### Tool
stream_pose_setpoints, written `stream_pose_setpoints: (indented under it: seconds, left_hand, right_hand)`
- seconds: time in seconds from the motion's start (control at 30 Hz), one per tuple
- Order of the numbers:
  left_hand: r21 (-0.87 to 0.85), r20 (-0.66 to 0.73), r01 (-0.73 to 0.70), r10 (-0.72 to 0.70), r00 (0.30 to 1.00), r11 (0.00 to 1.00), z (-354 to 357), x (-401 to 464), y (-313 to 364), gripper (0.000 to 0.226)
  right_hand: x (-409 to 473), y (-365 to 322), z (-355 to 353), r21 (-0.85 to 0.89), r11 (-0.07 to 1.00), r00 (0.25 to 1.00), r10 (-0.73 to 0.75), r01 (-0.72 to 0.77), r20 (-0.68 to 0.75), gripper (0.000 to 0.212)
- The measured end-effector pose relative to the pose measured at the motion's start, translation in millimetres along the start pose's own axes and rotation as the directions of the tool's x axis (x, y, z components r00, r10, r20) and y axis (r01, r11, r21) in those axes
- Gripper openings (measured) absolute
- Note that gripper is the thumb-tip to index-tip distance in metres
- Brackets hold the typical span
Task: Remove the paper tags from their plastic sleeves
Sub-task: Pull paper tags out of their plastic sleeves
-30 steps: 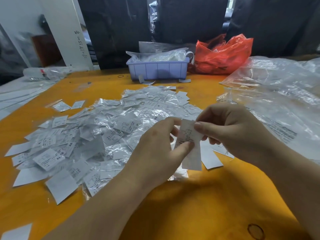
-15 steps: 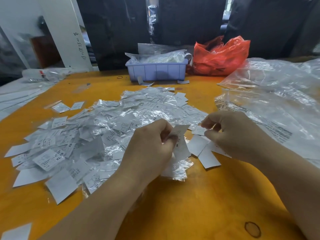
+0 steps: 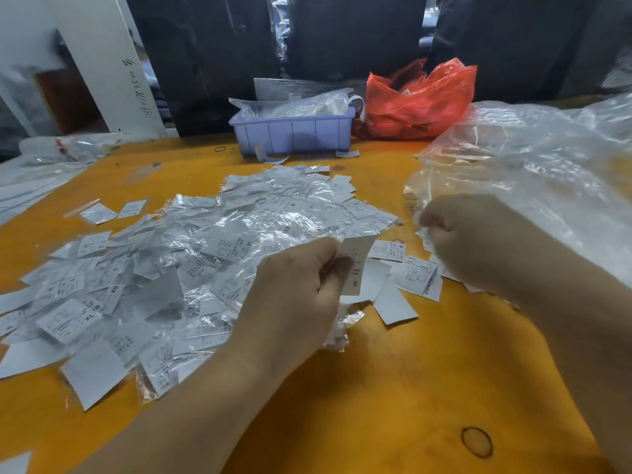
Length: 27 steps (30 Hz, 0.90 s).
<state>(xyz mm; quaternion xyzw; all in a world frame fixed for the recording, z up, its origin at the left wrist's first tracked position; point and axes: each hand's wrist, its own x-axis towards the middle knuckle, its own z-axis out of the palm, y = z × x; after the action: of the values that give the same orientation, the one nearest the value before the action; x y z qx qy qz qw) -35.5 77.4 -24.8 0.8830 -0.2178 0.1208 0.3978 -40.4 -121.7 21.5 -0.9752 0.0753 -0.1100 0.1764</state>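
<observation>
A big heap of paper tags in clear plastic sleeves covers the orange table left of centre. My left hand pinches one white printed tag upright between thumb and fingers, with crumpled clear sleeves bunched under its palm. My right hand hovers to the right, apart from that tag, fingers curled and blurred; a pale smear shows at its fingertips and I cannot tell what it is. Loose bare tags lie on the table between and below the two hands.
A lilac plastic bin stuffed with plastic stands at the back centre, with a red plastic bag beside it. Large clear plastic bags fill the right side. More clear plastic lies at the far left edge.
Both hands pinched one tag together. My right hand has let go and moved right and away. My left hand keeps the tag and has dropped slightly toward the heap.
</observation>
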Motion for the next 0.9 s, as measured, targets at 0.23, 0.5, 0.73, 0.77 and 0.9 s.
stream_pose_setpoints:
  seconds: [0.23,0.5,0.73,0.77,0.9]
  left_hand:
    - [0.027,0.023,0.000,0.000,1.000,1.000,0,-1,0,0.022]
    - [0.030,0.023,-0.021,0.020,1.000,0.999,-1,-1,1,0.024]
    - [0.001,-0.002,-0.021,0.021,1.000,1.000,-2,-2,1,0.025]
    - [-0.004,-0.001,-0.018,0.018,1.000,1.000,-2,-2,1,0.024]
    - [-0.012,0.005,-0.016,0.016,1.000,1.000,-4,-3,2,0.020]
  right_hand:
    - [0,-8,2,0.070,0.991,0.992,-0.113,0.117,-0.057,0.038]
    - [1,2,14,-0.226,0.974,0.992,0.035,-0.007,0.120,0.021]
    - [1,-3,24,-0.336,0.942,0.982,0.057,0.008,0.181,0.022]
    - [1,-3,25,-0.333,0.943,0.983,0.054,0.007,0.174,0.024]
    - [-1,-5,23,-0.311,0.950,0.995,-0.003,0.035,0.104,0.028]
